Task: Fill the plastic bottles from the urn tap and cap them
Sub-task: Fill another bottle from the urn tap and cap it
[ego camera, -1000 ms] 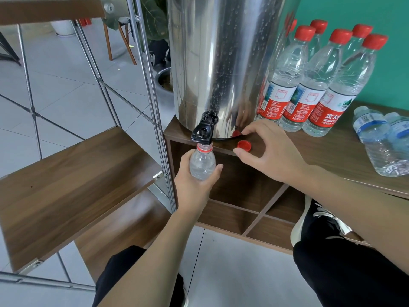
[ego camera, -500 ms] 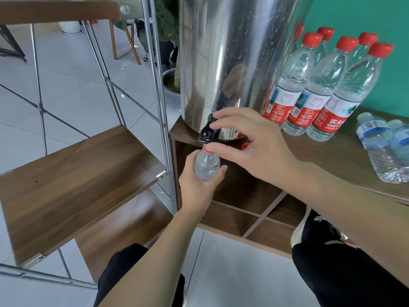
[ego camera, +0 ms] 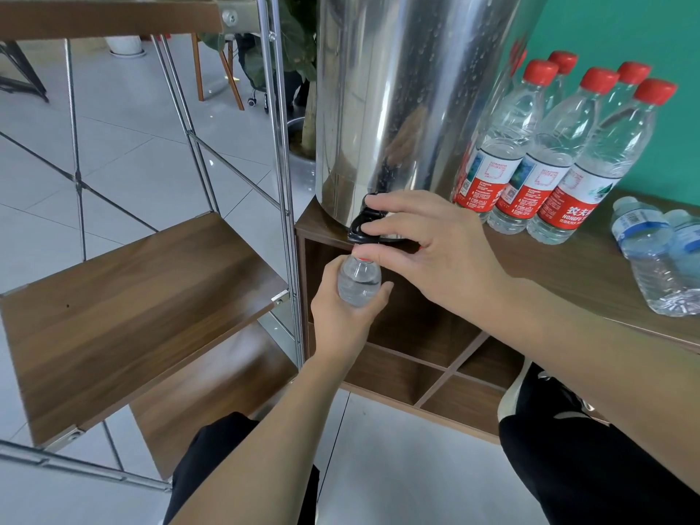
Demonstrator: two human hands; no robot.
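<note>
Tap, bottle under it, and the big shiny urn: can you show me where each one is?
tap (ego camera: 363, 223), head view, black spout body
bottle (ego camera: 358, 284), head view, clear shoulder above the left hand's grip
urn (ego camera: 397, 108), head view, shiny steel wall

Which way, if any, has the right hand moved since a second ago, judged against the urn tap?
Yes. The right hand has moved left from the cabinet top onto the urn tap, fingers around it.

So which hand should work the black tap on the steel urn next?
Probably the right hand: its fingers already rest on the black tap, while the left hand grips the clear plastic bottle beneath it.
</note>
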